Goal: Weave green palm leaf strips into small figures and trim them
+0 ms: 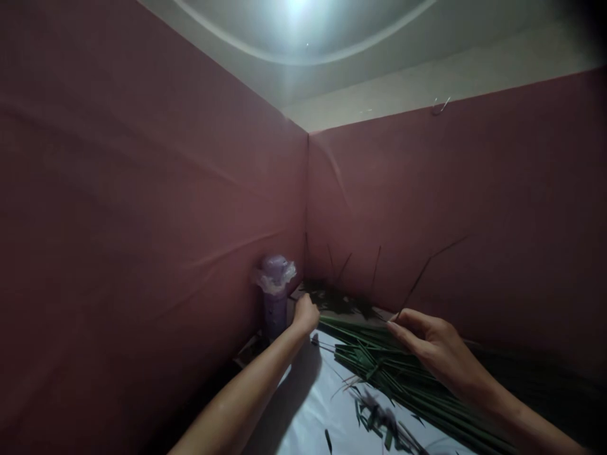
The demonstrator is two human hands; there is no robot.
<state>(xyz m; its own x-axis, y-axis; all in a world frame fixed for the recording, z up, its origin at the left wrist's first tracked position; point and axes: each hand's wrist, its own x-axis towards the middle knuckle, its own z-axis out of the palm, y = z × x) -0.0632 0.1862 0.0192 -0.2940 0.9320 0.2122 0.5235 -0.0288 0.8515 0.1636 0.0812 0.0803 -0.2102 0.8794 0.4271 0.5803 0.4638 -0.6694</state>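
Note:
Between thumb and fingers, my right hand (439,347) pinches a thin dark stalk (417,278) that rises and bends to the right near its top. My left hand (306,314) is closed near the corner, beside a purple bottle-like object (275,303) with clear plastic around its upper part. Its fingers face away, so what they hold, if anything, is hidden. Below my right hand lies a bundle of long, narrow green leaves (403,373). A dark, leafy heap (346,300) sits behind the bundle, and a few thin stalks stand up from that area.
Reddish walls (190,158) meet in a corner just beyond my hands. Cut green pieces (370,417) and dark scraps are strewn over the white surface (303,417). A wire hook (441,106) sits at the top of the right wall.

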